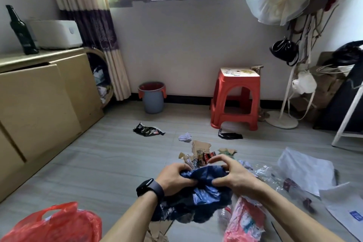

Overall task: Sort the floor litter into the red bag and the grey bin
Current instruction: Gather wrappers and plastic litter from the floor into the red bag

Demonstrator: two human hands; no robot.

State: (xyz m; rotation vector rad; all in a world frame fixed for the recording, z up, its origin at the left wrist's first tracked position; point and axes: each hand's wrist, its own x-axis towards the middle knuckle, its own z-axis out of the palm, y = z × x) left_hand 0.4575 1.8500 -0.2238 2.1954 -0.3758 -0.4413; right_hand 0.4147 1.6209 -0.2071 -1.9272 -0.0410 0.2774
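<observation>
Both hands are at centre frame, low over the floor. The left hand (176,178), with a dark watch (150,187) on its wrist, has its fingers curled into the upper left edge of a crumpled dark blue plastic bag (204,192). The right hand (229,175) pinches the same bag at its upper right edge, thumb and fingers bent around the film. The bag's top is bunched between the two grips; the rest hangs and spreads below the hands, toward the person.

The red bag (59,224) lies at lower left, near the left forearm and apart from both hands, handles up. The grey bin (153,102) stands upright against the far wall, well apart from the hands, with a red liner folded over its rim.

Loose litter on the floor:
- Torn cardboard scraps (200,146) and printed wrappers just beyond the fingers.
- A crumpled white paper (185,136) past those.
- A black wrapper (147,130) between the hands and the bin.
- A second black packet (229,135) beside the red stool (235,98).
- Clear plastic film (271,175) and white sheets (306,169) to the right of the right hand.
- A pink printed bag (243,220) under the right forearm.
</observation>
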